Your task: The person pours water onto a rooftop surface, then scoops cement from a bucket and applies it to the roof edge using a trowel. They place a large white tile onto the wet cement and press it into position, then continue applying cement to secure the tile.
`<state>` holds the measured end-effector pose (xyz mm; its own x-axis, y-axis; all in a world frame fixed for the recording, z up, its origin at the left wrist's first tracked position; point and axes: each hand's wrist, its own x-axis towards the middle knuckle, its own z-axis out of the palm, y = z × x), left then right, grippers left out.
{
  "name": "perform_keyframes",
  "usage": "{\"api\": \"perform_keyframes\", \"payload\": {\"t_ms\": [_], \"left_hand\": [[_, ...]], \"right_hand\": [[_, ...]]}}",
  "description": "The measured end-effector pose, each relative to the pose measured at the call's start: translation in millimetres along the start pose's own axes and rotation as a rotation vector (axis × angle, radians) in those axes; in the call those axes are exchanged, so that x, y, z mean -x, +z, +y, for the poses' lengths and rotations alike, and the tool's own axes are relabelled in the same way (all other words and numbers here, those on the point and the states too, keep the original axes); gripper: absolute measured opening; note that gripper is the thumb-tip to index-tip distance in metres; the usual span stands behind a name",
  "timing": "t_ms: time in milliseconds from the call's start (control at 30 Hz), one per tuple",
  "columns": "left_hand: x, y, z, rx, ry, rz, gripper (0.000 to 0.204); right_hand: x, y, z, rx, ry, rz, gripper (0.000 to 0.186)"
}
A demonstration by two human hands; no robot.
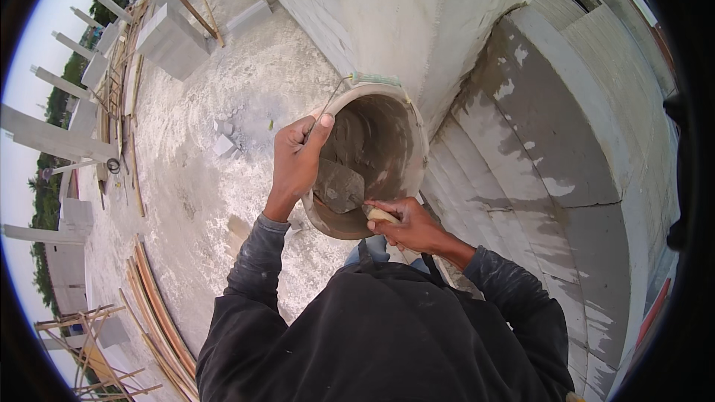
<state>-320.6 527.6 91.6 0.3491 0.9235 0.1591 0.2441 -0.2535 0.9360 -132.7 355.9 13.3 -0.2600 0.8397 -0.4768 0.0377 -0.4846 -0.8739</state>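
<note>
A round bucket (417,138) hangs or stands tilted in front of me, its inside coated with wet grey mortar (365,130). My left hand (296,160) is closed on its left rim, with the thumb along the thin wire handle. The handle's pale green grip (376,80) lies against the far rim. In my right hand (412,225), at the near right rim, is a trowel (340,186) held by its light-coloured handle. The trowel's flat, mortar-smeared blade reaches down into the bucket. What lies under the blade is hidden.
A pale block wall (395,7) rises just beyond the bucket. To the right runs a low block wall (551,112) with wet grey patches. Rubble (226,138) and white blocks (171,41) lie on the dusty floor. Long wooden poles (156,305) lie at the left.
</note>
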Motion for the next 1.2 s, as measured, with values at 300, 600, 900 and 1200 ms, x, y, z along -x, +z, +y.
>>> {"api": "perform_keyframes", "payload": {"t_ms": [300, 600, 900, 1200], "left_hand": [[-7.1, -2.9, -59.0, 0.445, -0.261, 0.163, 0.039], [1.2, 7.6, -75.0, 0.679, -0.423, 0.068, 0.036], [23.5, 3.1, -107.9, 0.573, -0.405, 0.08, 0.036], [38.3, -12.2, -130.2, 0.526, -0.384, 0.155, 0.038]], "right_hand": [[60.8, -19.8, -4.3, -0.198, -0.052, 0.134, 0.061], [155.6, -21.2, -30.8, -0.233, -0.125, 0.406, 0.059], [244.4, -39.3, -135.1, 0.442, -0.323, 1.104, 0.053], [148.1, -104.8, -135.4, 1.654, -0.016, 1.394, 0.062]]}}
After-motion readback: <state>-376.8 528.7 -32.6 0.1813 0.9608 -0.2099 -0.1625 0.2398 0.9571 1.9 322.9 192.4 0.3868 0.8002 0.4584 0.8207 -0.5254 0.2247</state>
